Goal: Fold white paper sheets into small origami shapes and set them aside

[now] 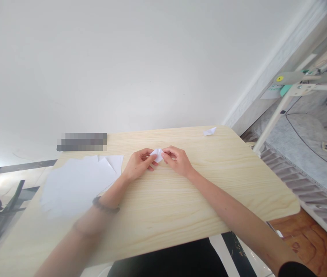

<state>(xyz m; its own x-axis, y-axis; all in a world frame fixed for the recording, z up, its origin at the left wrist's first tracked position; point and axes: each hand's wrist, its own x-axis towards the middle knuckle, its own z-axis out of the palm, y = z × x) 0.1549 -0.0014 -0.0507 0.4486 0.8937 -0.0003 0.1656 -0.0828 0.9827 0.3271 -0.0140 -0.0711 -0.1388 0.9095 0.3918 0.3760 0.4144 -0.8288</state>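
Note:
A small piece of folded white paper [158,154] is held between my two hands, just above the middle of the wooden table. My left hand [140,163] pinches its left side, thumb in front and fingers behind. On the opposite side my right hand [177,159] grips the paper between thumb and fingers. A crease runs down the paper's middle; its back is hidden. Farther off, near the back right of the table, lies another folded paper piece [210,131], apart from both hands.
Loose white paper sheets [77,184] are spread over the left of the light wooden table [209,204]. A blurred-out dark object [82,141] sits at the back left edge. The wall rises behind; a white metal frame [276,115] and a grey sofa [310,142] stand at right.

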